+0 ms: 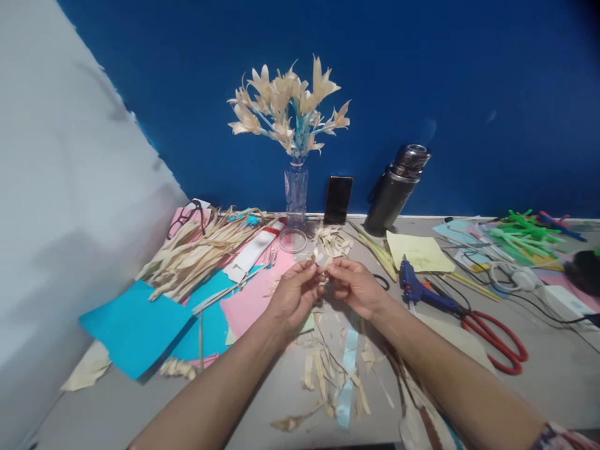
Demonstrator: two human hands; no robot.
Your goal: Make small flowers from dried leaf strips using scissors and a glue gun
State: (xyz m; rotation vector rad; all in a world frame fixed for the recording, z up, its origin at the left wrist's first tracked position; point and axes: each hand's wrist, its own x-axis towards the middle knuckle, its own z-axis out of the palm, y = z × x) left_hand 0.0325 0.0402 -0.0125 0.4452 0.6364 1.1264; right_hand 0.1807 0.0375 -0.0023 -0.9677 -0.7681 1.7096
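Observation:
My left hand (295,294) and my right hand (355,287) meet above the table's middle, both pinched on a small pale husk piece (322,259) held between the fingertips. Below my hands lie husk scraps (328,372) and a light blue paper strip (347,369). Just beyond the hands sits a small pile of cut husk petals (332,240).
A clear vase of husk flowers (295,125) stands at the back with a phone (338,200) and a steel flask (396,187). A husk heap (197,253) and blue and pink sheets (140,325) lie left. A blue glue gun (422,292) and red scissors (497,340) lie right.

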